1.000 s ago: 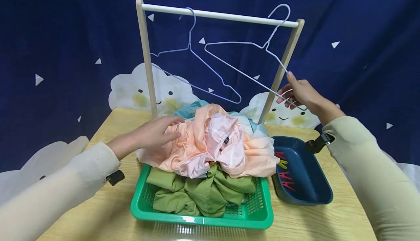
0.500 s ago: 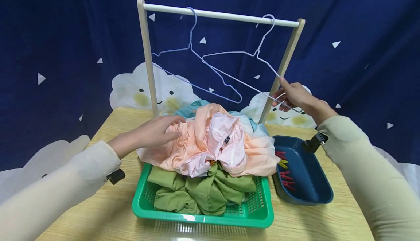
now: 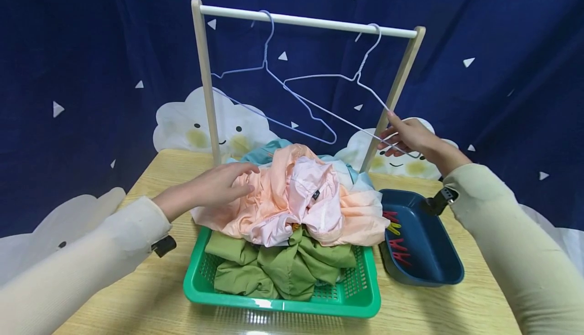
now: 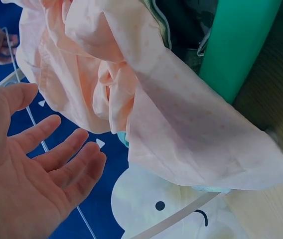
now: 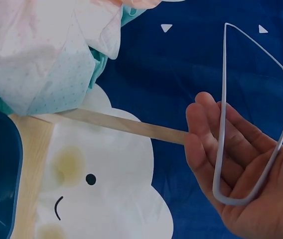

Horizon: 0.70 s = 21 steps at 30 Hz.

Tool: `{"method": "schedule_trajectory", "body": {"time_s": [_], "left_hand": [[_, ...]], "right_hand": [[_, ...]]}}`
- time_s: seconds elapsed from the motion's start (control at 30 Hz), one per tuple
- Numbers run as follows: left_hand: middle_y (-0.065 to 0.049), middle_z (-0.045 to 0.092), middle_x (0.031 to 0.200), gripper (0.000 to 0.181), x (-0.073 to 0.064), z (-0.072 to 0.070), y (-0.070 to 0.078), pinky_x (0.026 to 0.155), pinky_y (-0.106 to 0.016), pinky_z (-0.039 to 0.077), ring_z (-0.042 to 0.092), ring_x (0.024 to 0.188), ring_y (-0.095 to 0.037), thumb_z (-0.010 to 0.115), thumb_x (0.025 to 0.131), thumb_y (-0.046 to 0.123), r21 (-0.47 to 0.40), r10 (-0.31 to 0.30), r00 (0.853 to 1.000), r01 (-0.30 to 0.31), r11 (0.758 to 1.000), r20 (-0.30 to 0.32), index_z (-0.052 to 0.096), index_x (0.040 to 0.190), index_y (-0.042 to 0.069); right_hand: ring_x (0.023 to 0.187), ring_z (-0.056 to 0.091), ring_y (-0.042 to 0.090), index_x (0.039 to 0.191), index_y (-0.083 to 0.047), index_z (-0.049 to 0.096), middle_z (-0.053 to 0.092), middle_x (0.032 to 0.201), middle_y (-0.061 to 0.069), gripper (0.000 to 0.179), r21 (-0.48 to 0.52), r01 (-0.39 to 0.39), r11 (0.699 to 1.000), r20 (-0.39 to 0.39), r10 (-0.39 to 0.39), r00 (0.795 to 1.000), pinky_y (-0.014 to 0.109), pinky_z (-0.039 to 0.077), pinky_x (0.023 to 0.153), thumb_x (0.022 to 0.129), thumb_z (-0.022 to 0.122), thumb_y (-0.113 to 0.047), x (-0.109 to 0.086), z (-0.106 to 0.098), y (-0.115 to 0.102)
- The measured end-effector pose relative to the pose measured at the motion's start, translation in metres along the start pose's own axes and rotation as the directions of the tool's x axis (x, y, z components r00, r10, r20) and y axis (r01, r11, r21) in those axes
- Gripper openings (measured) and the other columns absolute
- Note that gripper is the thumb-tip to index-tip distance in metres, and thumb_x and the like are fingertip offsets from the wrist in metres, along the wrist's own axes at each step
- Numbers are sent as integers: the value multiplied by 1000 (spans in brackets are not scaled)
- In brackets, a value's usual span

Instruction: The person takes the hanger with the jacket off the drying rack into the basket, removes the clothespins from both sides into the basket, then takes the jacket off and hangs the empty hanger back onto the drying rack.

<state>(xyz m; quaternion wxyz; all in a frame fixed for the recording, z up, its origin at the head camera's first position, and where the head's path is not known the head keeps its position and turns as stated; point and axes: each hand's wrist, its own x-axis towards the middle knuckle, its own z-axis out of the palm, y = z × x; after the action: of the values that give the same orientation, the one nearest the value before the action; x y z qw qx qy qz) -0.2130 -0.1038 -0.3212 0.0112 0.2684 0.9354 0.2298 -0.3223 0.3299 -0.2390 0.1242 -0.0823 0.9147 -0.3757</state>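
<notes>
Lower than a second ago, the white hanger (image 5: pixel 222 119) now has its hook over the rail (image 3: pixel 315 22) near the right-hand end, and the right grip (image 3: pixel 412 133) has come down with it and a little to the left. That grip is loosely closed on the hanger's near end, the thumb against the upper wire and the fingers bent behind the lower one. Further left on the rail hangs a blue hanger (image 3: pixel 265 53); from the head view the two overlap, though whether they touch cannot be told. Much as before, the left grip (image 3: pixel 223 185) is relaxed and holds nothing, its fingers spread just beside a peach garment (image 3: pixel 262 200). A pink garment (image 3: pixel 303 175) with a dark label lies bunched on the peach one, and teal cloth (image 3: pixel 264 153) shows behind them. Under the pile's front edge, green clothing (image 3: pixel 283 269) fills much of a green basket (image 3: pixel 274 303) on the table (image 3: pixel 410 317). Just beside the basket stands a dark blue tub (image 3: pixel 429 244), with red clips (image 3: pixel 398 244) and a yellow clip (image 3: pixel 393 228) along its left side.
</notes>
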Motion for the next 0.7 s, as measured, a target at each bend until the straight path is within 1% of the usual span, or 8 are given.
{"method": "schedule_trajectory", "body": {"time_s": [0.13, 0.23, 0.33, 0.47, 0.57, 0.7], "left_hand": [[-23, 62, 136, 44, 0, -1, 0, 103, -56, 48, 59, 125, -41, 60, 101, 24, 0, -6, 1000, 6, 1000, 4, 55, 140, 3], [-23, 62, 136, 44, 0, -1, -1, 103, -56, 48, 60, 125, -41, 59, 101, 24, 3, -2, 1000, 2, 1000, 5, 55, 139, 3], [-23, 62, 137, 44, -2, -1, -1, 104, -56, 47, 59, 126, -40, 59, 100, 22, 4, 0, 1000, 0, 1000, 2, 55, 139, 2], [-23, 61, 137, 45, -4, -1, -2, 106, -56, 46, 58, 128, -39, 59, 100, 22, 5, -1, 1000, 1, 1000, -4, 55, 139, 2], [-23, 61, 137, 45, -5, -1, -3, 106, -56, 46, 58, 128, -40, 59, 100, 22, 4, 12, 1000, -12, 1000, -20, 55, 139, 2], [-20, 61, 139, 44, -8, -2, -7, 106, -57, 45, 58, 128, -40, 59, 100, 21, -6, 6, 999, -7, 1000, -43, 55, 139, 2]], "right_hand": [[79, 75, 11, 138, 16, 48, 77, 110, 15, 96, -13, -6, 1000, -8, 6, 1000, 24, 59, 70, 102, 20, -68, -1, -3, 6], [81, 75, 11, 139, 17, 47, 71, 123, 24, 96, -20, -9, 1000, -13, 9, 1000, 26, 60, 72, 102, 19, -68, -3, -5, 13], [83, 75, 10, 140, 16, 46, 64, 133, 27, 98, -41, -22, 999, -22, 21, 1000, 28, 61, 76, 101, 18, -69, -5, -6, 21], [82, 74, 7, 140, 14, 47, 63, 134, 27, 98, -52, -46, 998, -31, 44, 999, 27, 61, 76, 100, 20, -71, -8, -7, 32], [84, 74, 8, 140, 14, 47, 66, 131, 25, 95, -45, -51, 998, -38, 49, 998, 26, 60, 74, 101, 22, -69, -10, -8, 41], [85, 76, 11, 141, 12, 46, 68, 128, 24, 91, -29, -60, 998, -65, 58, 996, 28, 61, 73, 102, 27, -68, -12, -8, 54]]}}
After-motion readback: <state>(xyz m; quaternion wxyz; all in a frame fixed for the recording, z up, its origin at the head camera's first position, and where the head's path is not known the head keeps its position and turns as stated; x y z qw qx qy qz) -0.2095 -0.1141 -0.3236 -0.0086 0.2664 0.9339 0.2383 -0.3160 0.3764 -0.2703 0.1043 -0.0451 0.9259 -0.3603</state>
